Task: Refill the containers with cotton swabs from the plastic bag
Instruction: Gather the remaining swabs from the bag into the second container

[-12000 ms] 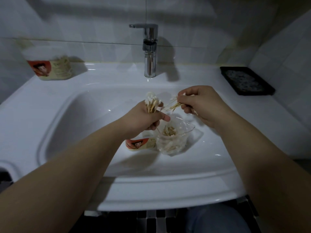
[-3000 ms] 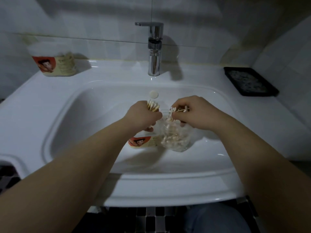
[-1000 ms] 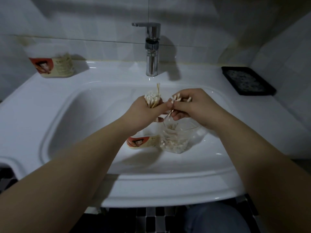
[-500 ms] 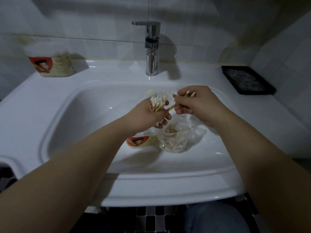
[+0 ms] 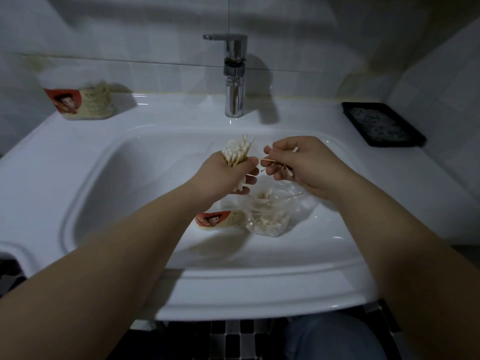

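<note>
White sink (image 5: 78, 141), dim tiled bathroom. The left hand (image 5: 223, 178) curls its fingers round a swab bunch (image 5: 237, 152); the right hand (image 5: 306, 165) pinches a few swabs (image 5: 270, 162). The plastic bag (image 5: 270, 214) lies in the basin, where the right hand dipped before.

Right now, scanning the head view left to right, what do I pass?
Labelled container on the ledge → left hand, gripping a bundle of cotton swabs → right hand, pinching a few swabs → black tray. The faucet and plastic bag overlap the hands, so I leave them out.
</note>
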The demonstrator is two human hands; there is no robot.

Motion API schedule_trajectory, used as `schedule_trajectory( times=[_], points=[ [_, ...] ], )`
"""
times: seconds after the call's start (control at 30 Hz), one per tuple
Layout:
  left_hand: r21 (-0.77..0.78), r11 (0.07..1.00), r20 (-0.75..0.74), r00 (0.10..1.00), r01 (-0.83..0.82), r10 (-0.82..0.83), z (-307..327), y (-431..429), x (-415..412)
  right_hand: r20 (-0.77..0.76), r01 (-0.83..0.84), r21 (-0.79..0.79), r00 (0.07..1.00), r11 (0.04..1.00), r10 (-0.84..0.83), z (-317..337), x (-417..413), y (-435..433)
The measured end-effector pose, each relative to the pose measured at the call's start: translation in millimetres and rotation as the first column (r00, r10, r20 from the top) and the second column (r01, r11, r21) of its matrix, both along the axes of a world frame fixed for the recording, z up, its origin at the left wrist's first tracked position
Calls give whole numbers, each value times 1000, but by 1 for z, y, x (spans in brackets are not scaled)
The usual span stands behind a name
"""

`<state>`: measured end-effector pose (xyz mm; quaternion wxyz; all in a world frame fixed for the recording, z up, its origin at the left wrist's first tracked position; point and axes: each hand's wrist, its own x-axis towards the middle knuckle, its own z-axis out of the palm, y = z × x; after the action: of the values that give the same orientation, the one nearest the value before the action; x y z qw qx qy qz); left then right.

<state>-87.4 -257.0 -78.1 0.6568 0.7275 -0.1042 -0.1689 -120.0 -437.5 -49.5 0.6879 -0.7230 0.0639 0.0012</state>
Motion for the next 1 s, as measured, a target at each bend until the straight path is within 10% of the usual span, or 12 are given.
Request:
schedule_trajectory(
  times=[0.37,1.0],
  points=[
    [-124,988,-100,991,-97,84,2,-1,1,-14,-103,-196,995,975,103,-6,-2,7],
    [-101,995,-131,991,-9,-4,7,3,-2,-43,-28,-66,999,997,25,3,-3,7]
  ],
)
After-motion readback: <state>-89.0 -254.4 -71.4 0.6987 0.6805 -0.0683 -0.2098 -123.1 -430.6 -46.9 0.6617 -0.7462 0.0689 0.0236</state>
